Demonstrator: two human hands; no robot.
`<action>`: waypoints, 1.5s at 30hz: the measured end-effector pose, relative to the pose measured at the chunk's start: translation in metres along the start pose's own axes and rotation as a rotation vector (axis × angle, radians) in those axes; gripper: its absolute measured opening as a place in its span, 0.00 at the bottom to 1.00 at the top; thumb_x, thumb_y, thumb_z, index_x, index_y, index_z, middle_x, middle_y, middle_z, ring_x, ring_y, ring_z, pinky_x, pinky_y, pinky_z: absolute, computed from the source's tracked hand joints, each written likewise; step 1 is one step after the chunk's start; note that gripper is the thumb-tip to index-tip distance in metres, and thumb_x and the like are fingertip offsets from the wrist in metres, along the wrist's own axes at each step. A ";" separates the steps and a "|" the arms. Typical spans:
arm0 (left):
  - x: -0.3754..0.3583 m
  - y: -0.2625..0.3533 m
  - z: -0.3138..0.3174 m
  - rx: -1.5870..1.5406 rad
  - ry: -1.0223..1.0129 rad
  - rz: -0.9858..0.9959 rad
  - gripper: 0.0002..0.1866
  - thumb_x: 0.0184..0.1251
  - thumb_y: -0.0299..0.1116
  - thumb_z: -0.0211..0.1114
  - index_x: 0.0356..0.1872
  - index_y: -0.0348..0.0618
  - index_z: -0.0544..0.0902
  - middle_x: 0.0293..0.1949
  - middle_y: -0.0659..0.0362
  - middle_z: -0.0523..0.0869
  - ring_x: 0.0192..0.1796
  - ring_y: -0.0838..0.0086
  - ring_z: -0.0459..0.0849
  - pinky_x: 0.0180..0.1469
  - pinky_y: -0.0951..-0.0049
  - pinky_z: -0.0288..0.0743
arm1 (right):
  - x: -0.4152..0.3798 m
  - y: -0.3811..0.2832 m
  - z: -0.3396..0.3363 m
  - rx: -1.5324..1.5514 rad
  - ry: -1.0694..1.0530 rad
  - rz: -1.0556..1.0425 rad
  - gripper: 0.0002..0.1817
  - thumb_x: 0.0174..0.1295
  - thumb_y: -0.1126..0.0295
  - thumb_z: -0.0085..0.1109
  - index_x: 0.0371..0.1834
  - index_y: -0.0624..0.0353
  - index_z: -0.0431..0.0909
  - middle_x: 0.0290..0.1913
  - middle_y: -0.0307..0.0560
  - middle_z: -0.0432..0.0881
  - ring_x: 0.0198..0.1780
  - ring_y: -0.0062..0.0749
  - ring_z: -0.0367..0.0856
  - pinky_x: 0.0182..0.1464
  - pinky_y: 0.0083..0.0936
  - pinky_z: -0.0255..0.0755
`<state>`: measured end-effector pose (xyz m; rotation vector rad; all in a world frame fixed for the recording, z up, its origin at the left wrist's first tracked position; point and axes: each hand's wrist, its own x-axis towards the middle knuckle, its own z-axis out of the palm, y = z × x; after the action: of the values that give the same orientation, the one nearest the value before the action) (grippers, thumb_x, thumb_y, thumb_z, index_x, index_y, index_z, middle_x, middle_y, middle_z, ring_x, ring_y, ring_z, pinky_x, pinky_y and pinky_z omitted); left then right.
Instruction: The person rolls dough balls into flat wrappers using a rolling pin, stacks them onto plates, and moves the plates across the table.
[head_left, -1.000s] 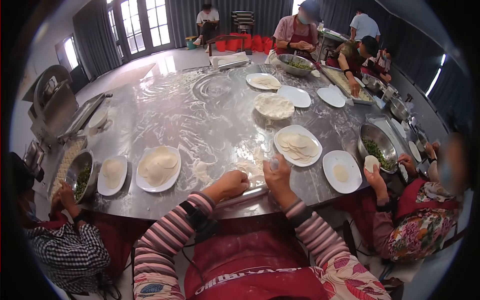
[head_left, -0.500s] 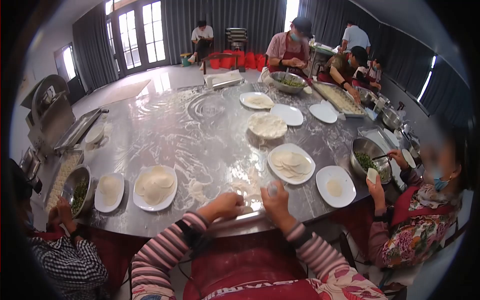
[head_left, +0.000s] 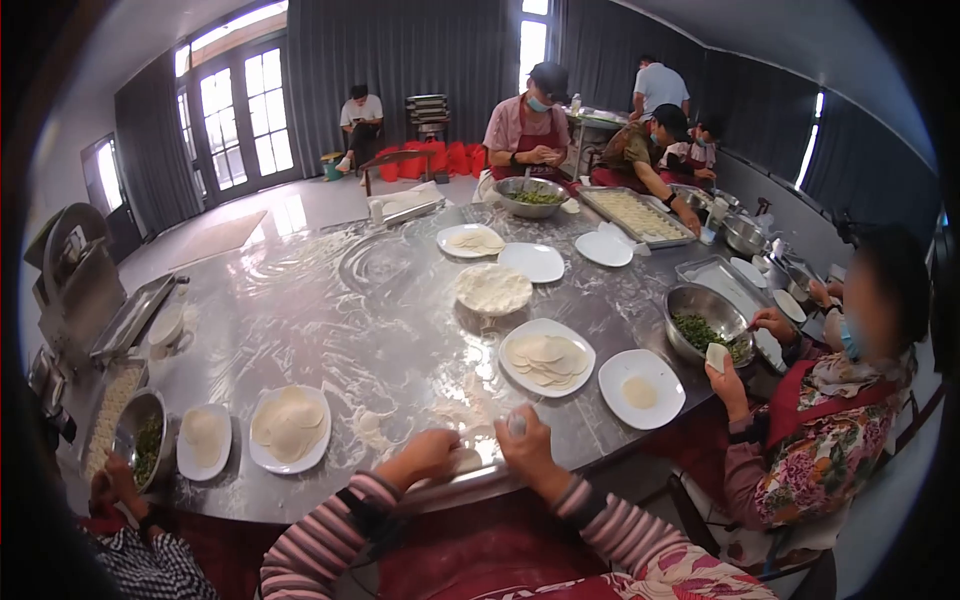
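My left hand (head_left: 428, 456) is closed at the front edge of the metal table (head_left: 330, 345), its fingertips on a small pale dough piece (head_left: 466, 460). Just to the right, my right hand (head_left: 527, 446) is wrapped round a rolling pin (head_left: 517, 425), whose whitish end shows above the fist. Most of the pin is hidden. Loose flour (head_left: 470, 405) lies beyond both hands. A plate of stacked dough rounds (head_left: 547, 358) is ahead of my right hand, and another stack on a plate (head_left: 290, 428) stands to the left.
At the right, a person (head_left: 830, 420) holds a wrapper beside a bowl of green filling (head_left: 705, 330). A plate (head_left: 642, 390) stands nearer me. A flour bowl (head_left: 493, 289) is mid-table. Another person's hand (head_left: 120, 478) is at the left bowl (head_left: 147, 440). More people work at the far side.
The view has turned rightward and tilted up slightly, so the tabletop things appear further left and lower. My two hands remain close together at the table edge, holding the same things.
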<state>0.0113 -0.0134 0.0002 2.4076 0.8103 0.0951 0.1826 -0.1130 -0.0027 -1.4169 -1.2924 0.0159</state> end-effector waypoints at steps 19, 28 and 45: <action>-0.017 0.004 -0.005 -0.143 -0.052 -0.125 0.15 0.55 0.37 0.58 0.36 0.35 0.80 0.36 0.40 0.83 0.43 0.46 0.81 0.45 0.55 0.73 | -0.005 0.004 0.005 0.049 0.012 0.015 0.12 0.52 0.73 0.65 0.35 0.61 0.70 0.19 0.57 0.74 0.21 0.50 0.77 0.24 0.36 0.70; -0.005 0.002 0.000 -0.089 0.016 -0.048 0.13 0.56 0.35 0.60 0.35 0.33 0.80 0.29 0.44 0.83 0.34 0.57 0.82 0.38 0.61 0.73 | -0.008 0.000 -0.009 -0.127 -0.034 -0.278 0.12 0.52 0.75 0.65 0.34 0.60 0.70 0.18 0.50 0.72 0.20 0.45 0.77 0.23 0.34 0.69; -0.006 -0.002 -0.003 -0.207 0.011 -0.100 0.10 0.58 0.32 0.59 0.35 0.34 0.80 0.32 0.45 0.83 0.37 0.59 0.82 0.41 0.62 0.73 | -0.015 -0.005 -0.005 0.055 0.045 0.027 0.10 0.52 0.76 0.63 0.32 0.61 0.70 0.20 0.52 0.75 0.21 0.47 0.77 0.24 0.36 0.70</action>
<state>0.0045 -0.0143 0.0028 2.1715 0.8797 0.1461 0.1770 -0.1281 -0.0069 -1.3800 -1.2268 0.0369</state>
